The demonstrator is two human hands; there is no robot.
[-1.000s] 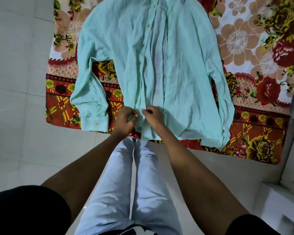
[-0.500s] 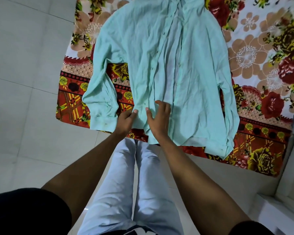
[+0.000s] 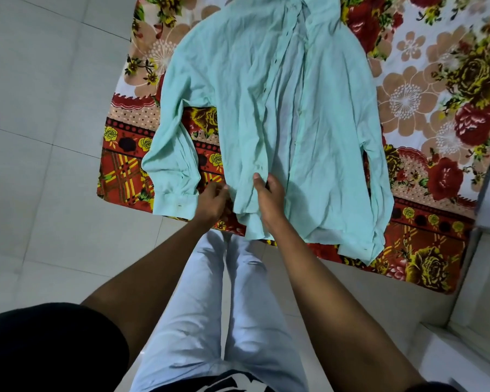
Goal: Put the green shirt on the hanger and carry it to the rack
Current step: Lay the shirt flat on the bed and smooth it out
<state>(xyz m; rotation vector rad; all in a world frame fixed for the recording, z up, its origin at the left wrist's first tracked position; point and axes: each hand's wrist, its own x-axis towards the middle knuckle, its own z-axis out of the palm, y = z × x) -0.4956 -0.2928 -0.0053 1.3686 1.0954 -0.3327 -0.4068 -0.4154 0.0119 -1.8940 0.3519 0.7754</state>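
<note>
Your shirt [image 3: 280,114] is a pale mint green, plain, with a lighter, almost white strip down its open front. It lies on a bedsheet [image 3: 425,89] printed with flowers: at the far side a white ground with large tan blossoms and deep red roses with yellow-green leaves; along the near edge a red-orange border with yellow roses, a yellow plaid patch at the left, and a row of dark dots. The floor [image 3: 46,137] at the left is pale grey-white tile. Your trousers [image 3: 210,321] are light blue, your sleeves [image 3: 48,346] black.
</note>
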